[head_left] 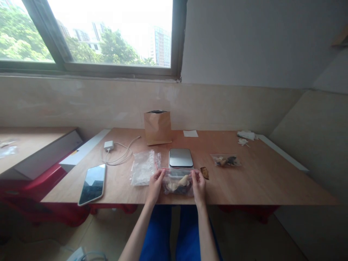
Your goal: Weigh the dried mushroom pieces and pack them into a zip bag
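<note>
Blue trousers, below table edge. Filled zip bag, before scale; left grip and right grip pinched on its upper corners, closure unclear. Progress, as judged: one filled packet aside, right; flat bags apparently unused. Wood-topped surface; window, tiled wall.

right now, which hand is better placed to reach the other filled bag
The right hand, most likely: it pinches the right end of the held zip bag, and the other filled bag lies on that side. The left hand, at the opposite end, is nearer the flat clear bags. Both are occupied.
</note>
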Tool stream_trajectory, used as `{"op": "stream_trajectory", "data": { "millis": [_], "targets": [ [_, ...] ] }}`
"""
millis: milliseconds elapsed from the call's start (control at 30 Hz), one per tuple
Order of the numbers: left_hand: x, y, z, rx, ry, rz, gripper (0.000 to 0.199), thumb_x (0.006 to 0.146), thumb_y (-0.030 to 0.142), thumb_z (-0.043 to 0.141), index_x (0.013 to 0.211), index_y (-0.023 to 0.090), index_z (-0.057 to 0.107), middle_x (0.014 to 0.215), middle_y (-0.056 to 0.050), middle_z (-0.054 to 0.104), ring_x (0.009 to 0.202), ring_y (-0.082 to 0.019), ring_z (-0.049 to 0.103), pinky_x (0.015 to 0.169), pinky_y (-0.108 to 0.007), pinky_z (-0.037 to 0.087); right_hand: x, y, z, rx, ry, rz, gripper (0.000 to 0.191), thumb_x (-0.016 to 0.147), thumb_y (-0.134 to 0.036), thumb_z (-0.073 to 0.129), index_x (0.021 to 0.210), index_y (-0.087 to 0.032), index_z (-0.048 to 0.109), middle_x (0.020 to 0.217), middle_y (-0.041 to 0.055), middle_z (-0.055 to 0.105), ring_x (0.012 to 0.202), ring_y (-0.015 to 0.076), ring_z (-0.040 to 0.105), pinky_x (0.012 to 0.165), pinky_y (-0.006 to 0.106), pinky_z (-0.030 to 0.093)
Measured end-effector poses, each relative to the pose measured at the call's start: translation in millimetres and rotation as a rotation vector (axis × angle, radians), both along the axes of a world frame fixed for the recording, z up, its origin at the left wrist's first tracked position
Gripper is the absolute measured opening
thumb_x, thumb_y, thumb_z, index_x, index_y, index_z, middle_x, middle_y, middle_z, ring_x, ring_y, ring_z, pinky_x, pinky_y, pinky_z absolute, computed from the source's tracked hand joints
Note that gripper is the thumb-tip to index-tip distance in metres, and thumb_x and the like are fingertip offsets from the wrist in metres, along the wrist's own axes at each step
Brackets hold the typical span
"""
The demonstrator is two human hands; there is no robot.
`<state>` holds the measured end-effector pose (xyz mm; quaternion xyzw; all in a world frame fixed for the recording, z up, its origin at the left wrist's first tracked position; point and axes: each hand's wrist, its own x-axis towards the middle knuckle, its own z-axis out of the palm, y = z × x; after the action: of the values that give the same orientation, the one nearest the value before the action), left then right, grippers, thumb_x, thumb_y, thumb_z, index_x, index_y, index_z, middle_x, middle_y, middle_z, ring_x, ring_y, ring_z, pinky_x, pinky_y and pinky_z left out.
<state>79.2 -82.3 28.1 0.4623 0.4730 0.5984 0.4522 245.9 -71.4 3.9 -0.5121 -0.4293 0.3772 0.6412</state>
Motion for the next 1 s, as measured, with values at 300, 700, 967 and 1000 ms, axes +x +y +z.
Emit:
{"op": "stream_trajectory", "data": {
  "millis": [300, 700, 967, 1000],
  "targets": [
    [-1.1, 1.4, -5.4, -0.021, 0.037, 0.013, 0.028, 0.077, 0.041, 0.056, 0.08, 0.015, 0.066, 0.077, -0.003, 0.067, 0.073, -0.014, 0.059, 0.07, -0.023, 0.043, -1.3, 0.2, 4.1, 0.004, -0.047, 0.062, 0.029, 0.073, -0.043, 0.059, 0.081, -0.016, 0.063, 0.08, 0.0052, 0.067, 0.079, 0.0197, 0.062, 0.075, 0.03, 0.047],
    [-0.8, -0.1, -3.8, -0.008, 0.015, -0.001, 0.031, 0.079, 0.042, 0.053, 0.086, 0.016, 0.067, 0.087, -0.005, 0.069, 0.085, -0.017, 0.061, 0.078, -0.026, 0.044, -0.2, -3.5, 1.8, 0.014, -0.043, 0.05, 0.028, 0.075, -0.041, 0.059, 0.085, -0.016, 0.064, 0.08, 0.0046, 0.067, 0.076, 0.0186, 0.062, 0.07, 0.028, 0.047],
    [-0.7, 1.6, -7.9, -0.021, 0.097, 0.036, 0.034, 0.081, 0.045, 0.047, 0.085, 0.015, 0.063, 0.081, -0.005, 0.066, 0.08, -0.017, 0.059, 0.077, -0.027, 0.043, -1.6, -2.0, 3.2, -0.014, -0.08, 0.027, 0.03, 0.074, -0.044, 0.059, 0.083, -0.015, 0.065, 0.08, 0.0055, 0.068, 0.077, 0.0195, 0.062, 0.072, 0.029, 0.047],
    [-0.4, 2.0, -9.2, -0.019, 0.123, 0.054, 0.033, 0.082, 0.045, 0.047, 0.084, 0.015, 0.062, 0.08, -0.004, 0.065, 0.079, -0.017, 0.059, 0.076, -0.027, 0.043, -1.9, -2.4, 3.3, -0.017, -0.082, 0.028, 0.03, 0.075, -0.043, 0.059, 0.084, -0.015, 0.065, 0.081, 0.0056, 0.068, 0.078, 0.0196, 0.062, 0.072, 0.029, 0.047]
  ]
}}
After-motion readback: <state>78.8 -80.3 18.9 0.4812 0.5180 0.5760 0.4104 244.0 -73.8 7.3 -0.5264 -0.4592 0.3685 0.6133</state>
